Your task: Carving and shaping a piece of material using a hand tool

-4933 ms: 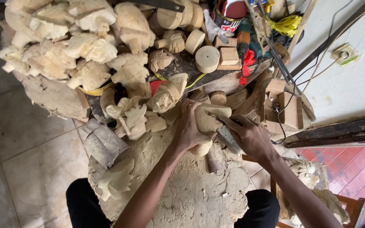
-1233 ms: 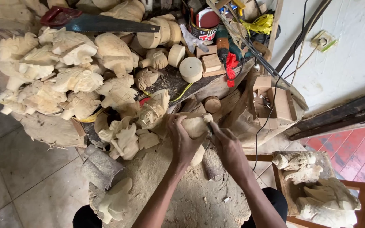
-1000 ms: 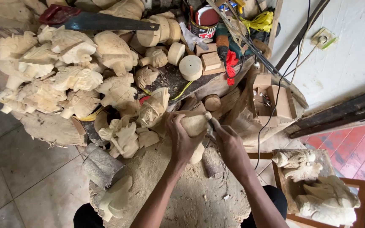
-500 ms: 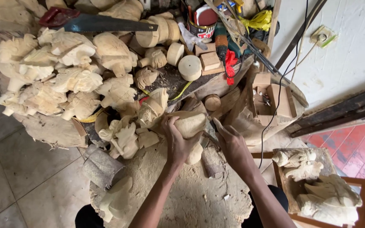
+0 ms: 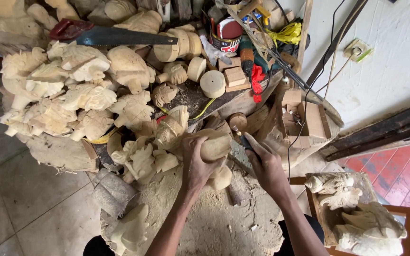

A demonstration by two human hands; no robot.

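The pale, rounded block of raw wood (image 5: 214, 146) sits at the centre of the scene, at the near edge of the cluttered worktop (image 5: 191, 97) and above a mound of sawdust (image 5: 214, 223). Its long axis runs roughly left to right. The left hand (image 5: 194, 163) grips it from the near left side, fingers (image 5: 191, 144) curled over the top and pressed to the wood. The right hand (image 5: 267, 166) is just to the right of the block, fingers closed around a dark-handled carving tool (image 5: 248, 144) whose tip points left toward the block's right end; whether the tip touches the wood cannot be told. Farther left lies a heap of pale carved wooden figures (image 5: 72, 95), with a hand saw (image 5: 115, 35) resting across the far side.
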